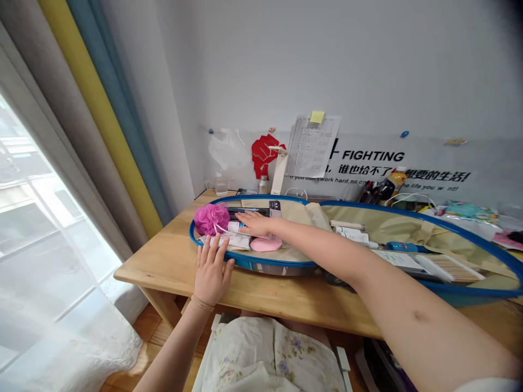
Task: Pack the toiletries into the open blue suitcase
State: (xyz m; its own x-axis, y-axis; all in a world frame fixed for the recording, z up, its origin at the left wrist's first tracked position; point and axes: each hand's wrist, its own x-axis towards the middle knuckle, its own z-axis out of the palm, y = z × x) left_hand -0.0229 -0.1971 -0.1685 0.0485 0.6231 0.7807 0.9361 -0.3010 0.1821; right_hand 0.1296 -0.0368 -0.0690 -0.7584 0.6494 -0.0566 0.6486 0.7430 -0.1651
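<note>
A blue-rimmed, beige-lined oval container [286,263] sits on the wooden desk. My left hand [213,272] has its fingers spread over the near left rim, holding nothing. Across the container reaches my right arm, and my right hand [254,223] lies with fingers stretched out over a white tube [233,227]. A magenta mesh sponge [211,219] is at the left end. Below my right hand lies a round pink item [266,244]. White packets [235,239] lie near my left fingertips, and a dark flat package [245,212] is behind my right hand.
To the right, a second blue-rimmed container [469,228] holds white tubes [352,234], a blue bottle [402,247] and a pack of cotton swabs [453,268]. A white lamp [279,171] stands behind. Curtains [77,109] hang at left; the desk edge [163,275] is near my lap.
</note>
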